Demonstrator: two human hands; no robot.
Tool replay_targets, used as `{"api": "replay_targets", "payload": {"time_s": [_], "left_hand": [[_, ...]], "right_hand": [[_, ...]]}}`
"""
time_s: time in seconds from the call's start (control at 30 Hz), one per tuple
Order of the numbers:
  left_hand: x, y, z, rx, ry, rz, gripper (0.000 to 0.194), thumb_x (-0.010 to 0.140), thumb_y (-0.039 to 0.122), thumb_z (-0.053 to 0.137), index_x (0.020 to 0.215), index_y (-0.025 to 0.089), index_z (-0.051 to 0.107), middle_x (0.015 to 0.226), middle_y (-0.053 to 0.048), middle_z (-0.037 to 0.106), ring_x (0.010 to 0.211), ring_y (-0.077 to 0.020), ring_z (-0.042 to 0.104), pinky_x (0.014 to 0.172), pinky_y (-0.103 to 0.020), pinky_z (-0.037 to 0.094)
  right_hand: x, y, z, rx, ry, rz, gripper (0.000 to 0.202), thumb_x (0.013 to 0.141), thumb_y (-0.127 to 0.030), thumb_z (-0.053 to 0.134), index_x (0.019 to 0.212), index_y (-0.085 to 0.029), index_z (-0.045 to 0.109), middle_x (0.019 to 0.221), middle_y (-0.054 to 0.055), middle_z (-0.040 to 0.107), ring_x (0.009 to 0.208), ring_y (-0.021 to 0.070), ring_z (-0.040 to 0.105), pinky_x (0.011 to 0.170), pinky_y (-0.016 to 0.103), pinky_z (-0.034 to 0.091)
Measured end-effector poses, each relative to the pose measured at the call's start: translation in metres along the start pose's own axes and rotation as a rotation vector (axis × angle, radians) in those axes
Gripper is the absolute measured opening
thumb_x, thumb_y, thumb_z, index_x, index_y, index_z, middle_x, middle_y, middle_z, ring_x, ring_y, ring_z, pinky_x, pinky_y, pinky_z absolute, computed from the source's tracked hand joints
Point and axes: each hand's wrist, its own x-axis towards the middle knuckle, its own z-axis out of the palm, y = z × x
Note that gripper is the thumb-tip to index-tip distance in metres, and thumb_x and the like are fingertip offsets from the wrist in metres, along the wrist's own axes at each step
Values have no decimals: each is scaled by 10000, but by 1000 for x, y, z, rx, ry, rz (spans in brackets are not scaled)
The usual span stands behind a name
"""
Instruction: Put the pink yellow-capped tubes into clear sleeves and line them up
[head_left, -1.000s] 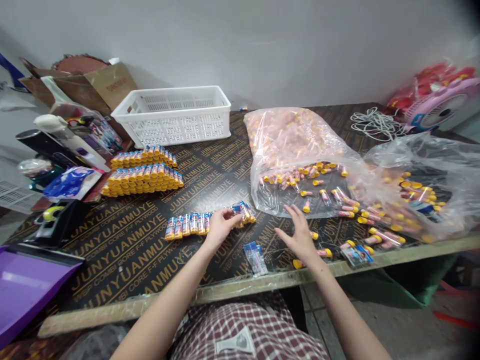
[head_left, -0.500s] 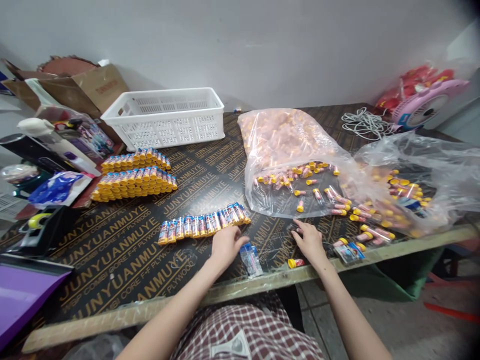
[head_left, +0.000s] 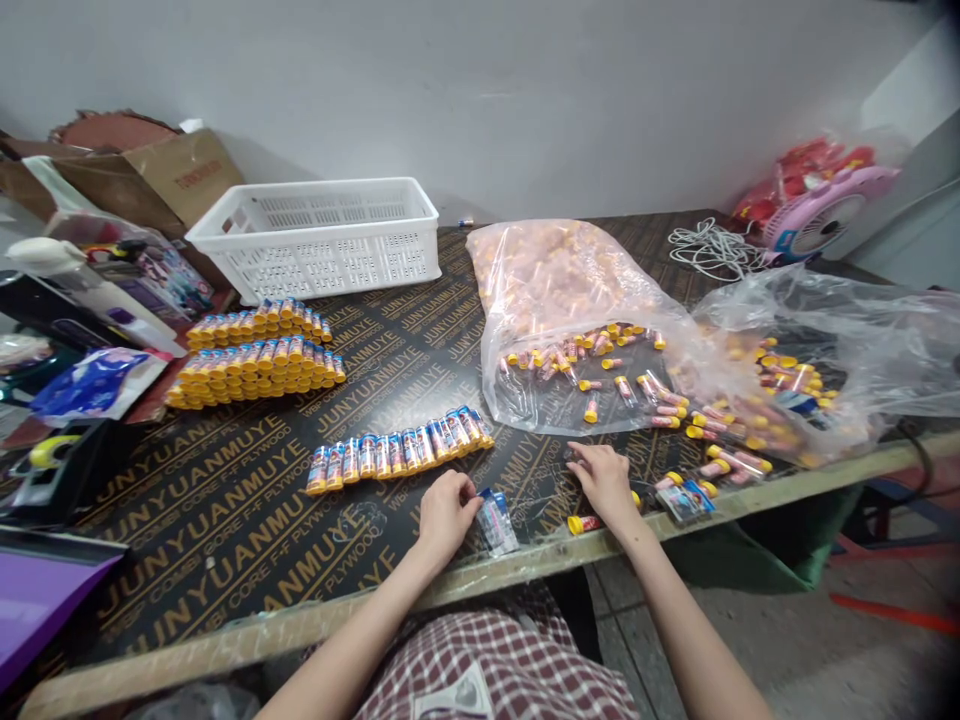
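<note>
My left hand [head_left: 448, 515] is closed at the left edge of a small stack of blue printed labels [head_left: 497, 524]; what its pinched fingers hold is too small to make out. My right hand [head_left: 602, 482] rests on the dark tabletop, thumb and index finger close together by something small and dark that I cannot identify. A yellow-capped tube [head_left: 583, 525] lies just below it. Behind my left hand runs a row of labelled tubes [head_left: 397, 452] with yellow ends. Piled labelled tubes [head_left: 259, 365] lie farther left.
A large clear bag [head_left: 559, 280] of tubes lies open beyond my right hand, and another plastic bag [head_left: 840, 330] spills tubes to its right. A white basket [head_left: 322, 245] stands at the back. A black tape dispenser [head_left: 56, 475], white cord [head_left: 716, 250] and pink fan [head_left: 825, 220] flank them.
My left hand's thumb and fingers have come together beside the labels. My right hand's fingers have drawn closer together. The whole view has shifted slightly.
</note>
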Motion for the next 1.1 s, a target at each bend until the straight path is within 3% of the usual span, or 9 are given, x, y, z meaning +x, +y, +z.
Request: {"api": "replay_targets", "payload": {"time_s": [0.17, 0.27, 0.37, 0.73, 0.97, 1.1], "left_hand": [[1, 7, 0, -593, -14, -233, 193, 654, 268, 660, 681, 186, 488, 503, 64, 507, 482, -99, 487, 534, -218, 387], [2, 14, -6, -882, -45, -395, 332, 535, 238, 767, 770, 161, 545, 587, 26, 611, 523, -109, 557, 563, -232, 449], [3, 18, -12, -1021, -50, -471, 339, 514, 278, 806, 753, 118, 627, 670, -24, 658, 570, -101, 581, 599, -229, 475], [1, 15, -15, -1069, 82, -496, 328, 502, 390, 814, 597, 108, 676, 609, -24, 642, 540, -85, 546, 562, -209, 459], [-5, 22, -10, -993, 83, -399, 323, 568, 402, 777, 603, 105, 653, 583, 0, 613, 541, -80, 534, 562, -201, 454], [-10, 30, -5, -1054, -20, -355, 344, 539, 308, 810, 753, 126, 610, 694, -6, 658, 620, -108, 600, 625, -228, 494]], "right_hand": [[-10, -50, -14, 334, -90, -103, 326, 882, -264, 448, 1186, -197, 544, 869, 48, 579, 722, 161, 570, 690, 298, 461], [-22, -85, -16, 487, -77, -118, 366, 809, -268, 576, 1169, -214, 538, 844, 25, 569, 673, 148, 554, 658, 281, 470], [-35, -108, -11, 574, -18, -71, 354, 757, -226, 616, 1097, -207, 520, 799, 2, 548, 583, 120, 519, 598, 259, 466], [-43, -128, -3, 564, 13, -60, 444, 695, -129, 568, 1115, -199, 443, 798, -16, 467, 581, 97, 499, 571, 230, 463], [-43, -132, 2, 438, -12, -196, 473, 701, -105, 537, 1148, -204, 420, 843, 19, 473, 707, 152, 516, 675, 287, 478], [-44, -136, 4, 473, 5, -222, 489, 688, -110, 549, 1141, -212, 397, 925, 48, 464, 784, 179, 517, 715, 323, 484]]}}
